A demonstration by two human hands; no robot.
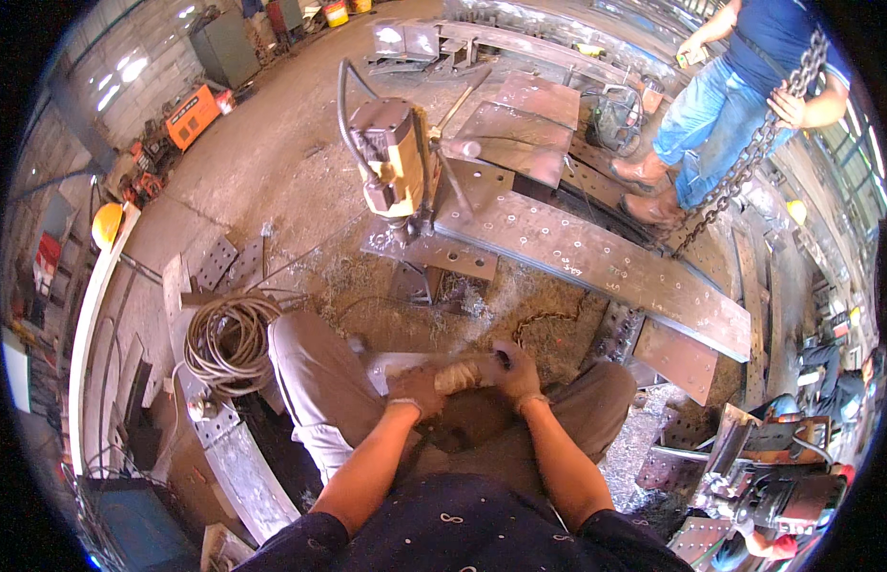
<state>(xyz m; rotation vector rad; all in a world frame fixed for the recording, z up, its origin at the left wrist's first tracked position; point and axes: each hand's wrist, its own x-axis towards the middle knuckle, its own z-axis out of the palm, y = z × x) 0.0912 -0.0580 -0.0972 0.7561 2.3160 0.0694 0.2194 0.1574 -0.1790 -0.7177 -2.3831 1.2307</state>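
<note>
Above my lap, my left hand (414, 389), which seems to be in a brown glove, is closed around a tan, ribbed, roll-like piece (457, 377). My right hand (516, 374) is curled at the other end of that piece; a small dark round end shows by its fingers, and what it grips is hard to make out. A pale flat strip (375, 370) lies behind my left hand, near my left knee. Ahead of me a yellow and brown magnetic drill (394, 157) stands upright on a drilled steel plate (472, 259).
A long steel beam (596, 250) with drilled holes runs off to the right. Coiled hose (229, 343) lies left of my knee. Another person (739, 95) stands far right, holding a hanging chain (756, 143). Metal shavings (482, 310) cover the floor ahead.
</note>
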